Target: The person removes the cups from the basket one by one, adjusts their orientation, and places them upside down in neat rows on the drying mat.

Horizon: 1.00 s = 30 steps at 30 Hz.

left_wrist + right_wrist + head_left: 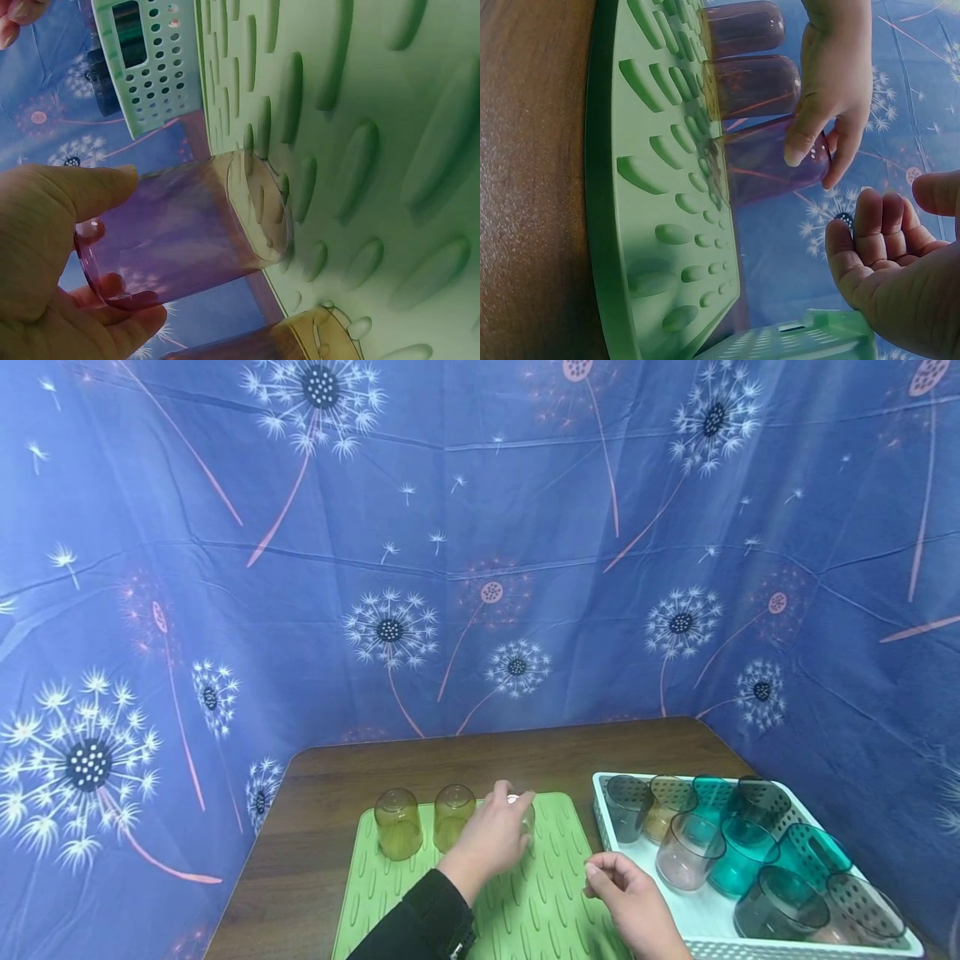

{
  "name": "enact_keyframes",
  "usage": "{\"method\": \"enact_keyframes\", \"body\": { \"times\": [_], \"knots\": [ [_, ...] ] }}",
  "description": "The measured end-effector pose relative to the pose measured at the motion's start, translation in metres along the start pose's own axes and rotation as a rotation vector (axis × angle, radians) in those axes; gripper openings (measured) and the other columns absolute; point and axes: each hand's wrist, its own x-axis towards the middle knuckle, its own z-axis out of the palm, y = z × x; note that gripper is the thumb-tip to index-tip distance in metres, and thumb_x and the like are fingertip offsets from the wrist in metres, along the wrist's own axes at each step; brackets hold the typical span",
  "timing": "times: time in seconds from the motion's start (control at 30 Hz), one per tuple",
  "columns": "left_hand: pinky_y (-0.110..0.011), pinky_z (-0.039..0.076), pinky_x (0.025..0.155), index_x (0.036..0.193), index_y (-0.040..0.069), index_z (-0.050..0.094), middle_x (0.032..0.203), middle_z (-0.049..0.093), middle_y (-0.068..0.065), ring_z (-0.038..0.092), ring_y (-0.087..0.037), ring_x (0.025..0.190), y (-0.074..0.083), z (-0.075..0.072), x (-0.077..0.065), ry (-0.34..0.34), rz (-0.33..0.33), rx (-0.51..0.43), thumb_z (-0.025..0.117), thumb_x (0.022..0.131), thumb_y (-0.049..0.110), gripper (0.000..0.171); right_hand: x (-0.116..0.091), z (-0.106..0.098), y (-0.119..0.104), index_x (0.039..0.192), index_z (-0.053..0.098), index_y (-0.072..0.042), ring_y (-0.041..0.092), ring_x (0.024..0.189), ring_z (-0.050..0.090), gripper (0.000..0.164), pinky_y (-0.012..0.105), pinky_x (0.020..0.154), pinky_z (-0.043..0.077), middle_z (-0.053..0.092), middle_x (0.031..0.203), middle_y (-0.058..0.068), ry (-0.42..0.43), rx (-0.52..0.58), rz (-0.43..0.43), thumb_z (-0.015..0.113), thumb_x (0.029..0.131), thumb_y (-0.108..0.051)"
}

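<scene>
A pinkish see-through tumbler (187, 225) stands upside down at the far edge of a green ribbed mat (525, 910), its rim at the mat. My left hand (491, 839) grips it from above, thumb and fingers spread round the upturned base, as the right wrist view also shows. Left of it, two amber tumblers (453, 818) stand inverted in a row on the same mat. Over the mat's right side hovers my right hand (630, 897), fingers loosely curled and holding nothing, near the white basket.
The white perforated basket (611, 827) on the right holds several upright tumblers in grey, amber, teal and pale pink, among them a teal one (742, 860). Brown tabletop (322, 785) borders the mat. A blue dandelion-print cloth (450, 527) hangs behind and at the sides.
</scene>
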Motion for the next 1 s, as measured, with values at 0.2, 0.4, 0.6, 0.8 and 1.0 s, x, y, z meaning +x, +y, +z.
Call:
{"method": "enact_keyframes", "body": {
  "times": [0.2, 0.4, 0.6, 0.8, 1.0],
  "knots": [
    [-0.049, 0.05, 0.114, 0.155, 0.016, 0.051, 0.155, 0.05, -0.019, 0.052, -0.038, 0.143, -0.001, 0.001, 0.001, -0.013, -0.005, 0.023, 0.076, 0.095, 0.028, 0.066, 0.002, 0.001, 0.002, 0.109, 0.067, 0.0, 0.008, 0.076, 0.064, 0.014, 0.025, 0.073, 0.048, 0.068, 0.084, 0.003, 0.001, -0.011, 0.006, 0.065, 0.101, -0.011],
    [-0.052, 0.048, 0.115, 0.153, 0.009, 0.049, 0.161, 0.046, -0.019, 0.048, -0.038, 0.147, 0.002, -0.001, 0.0, -0.031, -0.028, 0.04, 0.076, 0.096, 0.03, 0.068, 0.002, 0.002, 0.003, 0.111, 0.067, 0.001, 0.009, 0.077, 0.065, 0.015, 0.026, 0.075, 0.051, 0.068, 0.085, 0.002, -0.003, -0.013, 0.002, 0.065, 0.101, -0.011],
    [-0.05, 0.049, 0.114, 0.153, 0.008, 0.05, 0.158, 0.047, -0.017, 0.05, -0.033, 0.144, 0.002, 0.0, 0.002, -0.015, -0.048, 0.069, 0.076, 0.095, 0.036, 0.07, 0.001, 0.002, -0.001, 0.11, 0.067, 0.001, 0.009, 0.077, 0.066, 0.015, 0.026, 0.074, 0.052, 0.068, 0.085, 0.0, -0.005, -0.007, -0.011, 0.065, 0.101, -0.01],
    [-0.045, 0.051, 0.11, 0.149, 0.008, 0.055, 0.143, 0.055, -0.012, 0.057, -0.028, 0.131, 0.002, 0.001, 0.002, 0.021, -0.028, 0.118, 0.073, 0.097, 0.042, 0.065, -0.001, -0.001, -0.003, 0.111, 0.067, 0.0, 0.009, 0.078, 0.067, 0.016, 0.027, 0.071, 0.05, 0.068, 0.086, 0.002, -0.001, 0.001, 0.002, 0.065, 0.102, -0.013],
    [-0.046, 0.051, 0.111, 0.146, 0.011, 0.058, 0.145, 0.056, -0.011, 0.057, -0.029, 0.133, 0.005, -0.004, -0.003, 0.026, -0.018, 0.119, 0.071, 0.099, 0.042, 0.058, 0.003, -0.014, -0.009, 0.113, 0.067, 0.002, 0.006, 0.078, 0.066, 0.018, 0.021, 0.075, 0.05, 0.068, 0.083, -0.001, 0.014, -0.032, -0.058, 0.062, 0.104, -0.012]
  ]
}}
